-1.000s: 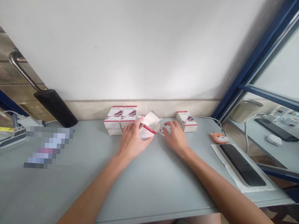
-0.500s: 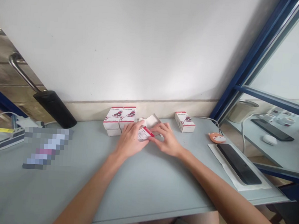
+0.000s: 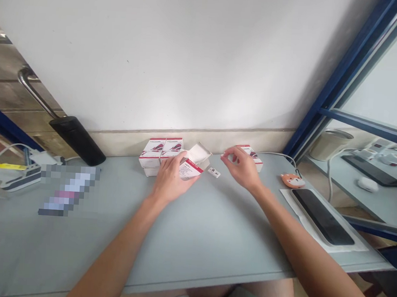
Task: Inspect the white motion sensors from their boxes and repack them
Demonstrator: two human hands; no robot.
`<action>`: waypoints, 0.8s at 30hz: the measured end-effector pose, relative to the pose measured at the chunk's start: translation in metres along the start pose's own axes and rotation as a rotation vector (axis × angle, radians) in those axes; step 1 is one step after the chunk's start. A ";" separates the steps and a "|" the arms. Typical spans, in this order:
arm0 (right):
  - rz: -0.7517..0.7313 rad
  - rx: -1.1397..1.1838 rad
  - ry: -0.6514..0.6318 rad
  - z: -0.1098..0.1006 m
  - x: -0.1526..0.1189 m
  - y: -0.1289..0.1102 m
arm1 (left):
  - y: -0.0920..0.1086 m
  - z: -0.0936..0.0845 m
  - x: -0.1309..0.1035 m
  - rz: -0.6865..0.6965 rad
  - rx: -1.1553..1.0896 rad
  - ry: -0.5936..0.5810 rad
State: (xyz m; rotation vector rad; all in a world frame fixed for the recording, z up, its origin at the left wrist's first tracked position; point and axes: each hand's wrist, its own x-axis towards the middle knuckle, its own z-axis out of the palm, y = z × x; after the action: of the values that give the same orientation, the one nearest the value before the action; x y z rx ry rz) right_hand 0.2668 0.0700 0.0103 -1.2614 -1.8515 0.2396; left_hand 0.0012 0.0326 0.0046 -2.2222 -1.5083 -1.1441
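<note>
Gripping the open box, left hand arches; right hand curls apart.

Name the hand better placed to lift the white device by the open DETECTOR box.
Likely the right hand: it's near the white device, though perhaps pinching something; the left hand holds the open DETECTOR box.

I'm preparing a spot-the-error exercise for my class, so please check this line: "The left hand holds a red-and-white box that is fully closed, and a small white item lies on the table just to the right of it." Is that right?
Not quite: the head view shows the box in the left hand open, its flap raised. The small white item does lie on the table to its right.
</note>
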 end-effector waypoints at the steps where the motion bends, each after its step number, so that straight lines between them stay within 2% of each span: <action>1: 0.037 -0.118 -0.046 -0.001 0.000 0.007 | 0.000 0.001 -0.001 0.000 -0.004 0.009; 4: 0.062 -0.305 -0.212 0.002 -0.002 0.024 | 0.001 0.003 -0.002 0.007 -0.008 0.020; 7: 0.032 -0.319 -0.275 0.002 -0.005 0.028 | 0.001 0.005 -0.004 0.038 0.004 0.030; 9: -0.011 -0.334 -0.247 -0.002 -0.005 0.020 | 0.001 0.006 -0.004 0.069 0.020 0.032; 13: -0.204 -0.238 -0.022 -0.012 -0.006 -0.012 | 0.005 0.005 -0.005 0.126 0.063 0.031; 16: -0.362 -0.230 -0.091 -0.009 -0.012 -0.032 | 0.010 0.002 -0.005 0.163 0.096 0.024; 19: -0.377 -0.332 -0.191 0.000 -0.018 -0.038 | 0.012 -0.001 -0.004 0.244 0.131 -0.062; 24: -0.271 -0.409 -0.277 0.018 -0.026 -0.040 | 0.005 -0.006 -0.002 0.405 0.154 -0.231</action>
State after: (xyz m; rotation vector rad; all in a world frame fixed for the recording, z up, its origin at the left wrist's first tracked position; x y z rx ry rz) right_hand 0.2298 0.0348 0.0089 -1.2713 -2.3715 -0.1263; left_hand 0.0027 0.0251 0.0082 -2.4604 -1.0964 -0.6487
